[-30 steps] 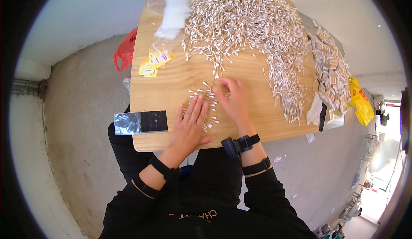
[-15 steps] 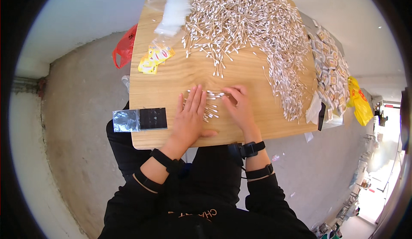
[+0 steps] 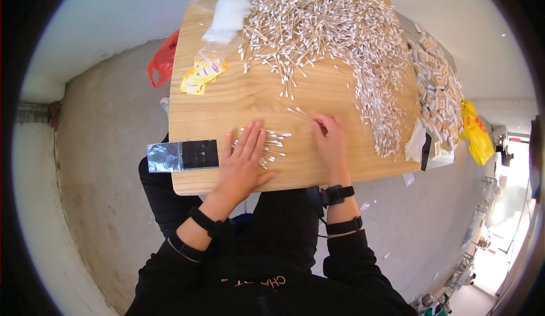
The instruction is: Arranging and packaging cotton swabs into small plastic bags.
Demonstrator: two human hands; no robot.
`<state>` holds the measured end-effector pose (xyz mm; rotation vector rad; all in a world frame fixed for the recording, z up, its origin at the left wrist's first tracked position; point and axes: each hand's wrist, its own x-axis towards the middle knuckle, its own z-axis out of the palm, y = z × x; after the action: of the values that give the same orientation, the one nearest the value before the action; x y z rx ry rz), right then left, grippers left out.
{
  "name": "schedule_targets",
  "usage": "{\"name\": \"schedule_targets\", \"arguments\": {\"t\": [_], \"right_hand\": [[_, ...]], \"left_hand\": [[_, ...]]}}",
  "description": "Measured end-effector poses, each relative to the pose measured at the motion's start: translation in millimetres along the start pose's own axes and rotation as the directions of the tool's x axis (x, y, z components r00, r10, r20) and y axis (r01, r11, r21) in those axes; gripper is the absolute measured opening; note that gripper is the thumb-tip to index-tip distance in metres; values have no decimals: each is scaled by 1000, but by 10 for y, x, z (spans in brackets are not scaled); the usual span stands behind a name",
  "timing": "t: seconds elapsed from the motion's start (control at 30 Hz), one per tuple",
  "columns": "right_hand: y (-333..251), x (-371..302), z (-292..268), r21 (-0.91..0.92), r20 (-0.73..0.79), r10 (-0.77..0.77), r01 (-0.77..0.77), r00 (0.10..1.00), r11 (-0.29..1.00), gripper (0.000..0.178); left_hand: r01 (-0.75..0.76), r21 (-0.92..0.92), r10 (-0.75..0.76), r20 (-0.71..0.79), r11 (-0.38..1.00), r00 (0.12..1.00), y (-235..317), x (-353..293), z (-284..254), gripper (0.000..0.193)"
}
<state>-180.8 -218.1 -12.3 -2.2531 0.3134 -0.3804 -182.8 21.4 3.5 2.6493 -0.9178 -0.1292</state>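
My left hand (image 3: 243, 163) lies flat, fingers stretched out, over a small group of cotton swabs (image 3: 275, 143). Their white tips stick out to the right of the fingers, and the other ends are mostly hidden beneath them. To the right, my right hand (image 3: 329, 137) is closed in a pinch on a couple of cotton swabs (image 3: 299, 112), which point left just above the tabletop. A large heap of loose cotton swabs (image 3: 323, 24) covers the far part of the wooden table (image 3: 238, 106) and trails down its right side.
Clear plastic bags (image 3: 230, 9) and yellow packets (image 3: 201, 76) lie at the far left. A black and clear pouch (image 3: 198, 155) overhangs the left edge. Right of the table stand many small packs (image 3: 437, 83) and a yellow bag (image 3: 476, 134). A red bag (image 3: 163, 60) hangs at left.
My right hand has moved right, away from the small group, with a couple of cotton swabs in its pinch. My left hand has shifted slightly down and left, still flat on the group.
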Motion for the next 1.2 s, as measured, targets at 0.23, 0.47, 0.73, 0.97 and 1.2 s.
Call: {"name": "schedule_targets", "arguments": {"t": [0.23, 0.47, 0.73, 0.97, 1.2], "right_hand": [[-242, 34, 324, 99, 212, -170, 152, 962, 983, 11], [-369, -171, 285, 372, -8, 132, -119, 991, 921, 20], [-503, -504, 315, 342, -86, 166, -128, 982, 931, 22], [-471, -574, 359, 439, -65, 229, -178, 971, 881, 38], [-458, -650, 427, 673, -118, 322, -163, 939, 721, 39]], "left_hand": [[33, 4, -34, 56, 999, 998, 115, 135, -133, 118], [-40, 33, 37, 90, 999, 995, -12, 333, -91, 132], [-60, 34, 54, 148, 998, 988, 11, 109, -124, 134], [-121, 52, 116, 92, 991, 989, -39, 202, -46, 130], [-3, 79, -13, 199, 997, 980, 110, 170, -158, 127]]}}
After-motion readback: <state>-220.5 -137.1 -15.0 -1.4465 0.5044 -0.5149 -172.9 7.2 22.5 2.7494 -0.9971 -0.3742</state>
